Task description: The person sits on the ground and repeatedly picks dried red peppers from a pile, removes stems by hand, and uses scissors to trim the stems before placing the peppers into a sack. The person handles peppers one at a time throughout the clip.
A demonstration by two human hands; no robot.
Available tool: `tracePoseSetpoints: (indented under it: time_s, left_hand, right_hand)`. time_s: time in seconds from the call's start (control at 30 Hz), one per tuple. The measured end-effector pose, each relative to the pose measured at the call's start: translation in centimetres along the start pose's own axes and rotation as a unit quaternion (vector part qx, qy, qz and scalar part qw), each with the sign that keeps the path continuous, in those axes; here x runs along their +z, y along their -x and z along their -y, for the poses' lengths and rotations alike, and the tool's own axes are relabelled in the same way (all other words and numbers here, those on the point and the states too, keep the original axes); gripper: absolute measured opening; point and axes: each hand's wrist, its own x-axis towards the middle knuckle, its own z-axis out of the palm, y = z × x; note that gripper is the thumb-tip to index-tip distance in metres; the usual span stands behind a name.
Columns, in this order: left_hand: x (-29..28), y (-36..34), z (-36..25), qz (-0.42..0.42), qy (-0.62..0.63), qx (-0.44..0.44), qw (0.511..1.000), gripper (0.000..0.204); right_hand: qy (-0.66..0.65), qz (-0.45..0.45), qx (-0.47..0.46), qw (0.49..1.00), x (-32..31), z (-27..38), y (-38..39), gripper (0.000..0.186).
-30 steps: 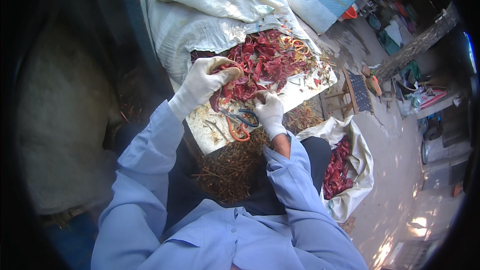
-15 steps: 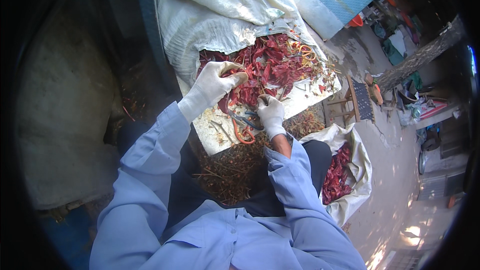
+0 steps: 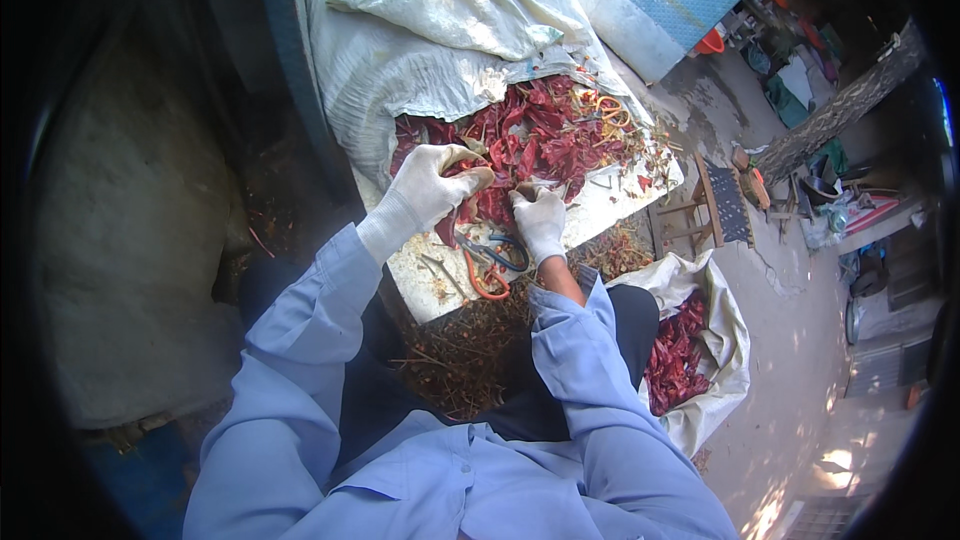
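Dried red chili peppers [image 3: 560, 135] lie heaped on a white board [image 3: 425, 285], under the edge of a whitish woven sack [image 3: 400, 70]. My left hand [image 3: 432, 185], in a white glove, is closed with thumb and fingers curled round a dried red chili pepper at the left of the heap. Close beside it, my gloved right hand [image 3: 541, 223] has its fingers drawn together at the near edge of the chilies; what they grip is hidden. Between both hands and nearer me lie scissors [image 3: 484, 278] with orange and blue handles.
Orange-handled scissors [image 3: 613, 112] rest at the heap's far right. An open pale sack [image 3: 722, 340] of red chilies stands by my right knee. Stems and scraps [image 3: 450, 365] cover the ground between my legs. A small wooden stool [image 3: 715, 205] stands to the right.
My left hand has shifted slightly down. My right hand has moved slightly left, and more of the blue scissor handle shows beside it. The view has tilted a little.
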Motion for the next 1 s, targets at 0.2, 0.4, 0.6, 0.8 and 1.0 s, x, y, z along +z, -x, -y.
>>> tracePoseSetpoints:
  time_s: [0.2,0.4,0.6,0.8,1.0]
  left_hand:
    - [0.1,-0.1,0.0,0.022,0.006,-0.034,0.999,0.029]
    - [0.1,-0.1,0.2,-0.011,-0.037,-0.012,0.999,0.03]
    - [0.1,0.0,0.1,-0.007,-0.029,-0.018,0.999,0.029]
    - [0.5,0.2,-0.2,-0.033,-0.06,0.011,0.998,0.027]
    - [0.3,0.0,0.1,-0.02,-0.068,0.01,0.997,0.027]
  right_hand:
    - [0.024,-0.004,-0.041,0.999,-0.3,1.0,0.3,0.025]
    - [0.062,0.032,-0.049,0.996,-0.5,1.9,0.8,0.021]
    - [0.089,0.026,-0.061,0.994,-0.7,2.3,0.7,0.019]
    - [0.072,0.039,-0.073,0.994,-1.1,2.3,1.1,0.02]
    - [0.121,0.048,-0.069,0.989,-0.7,2.9,1.4,0.023]
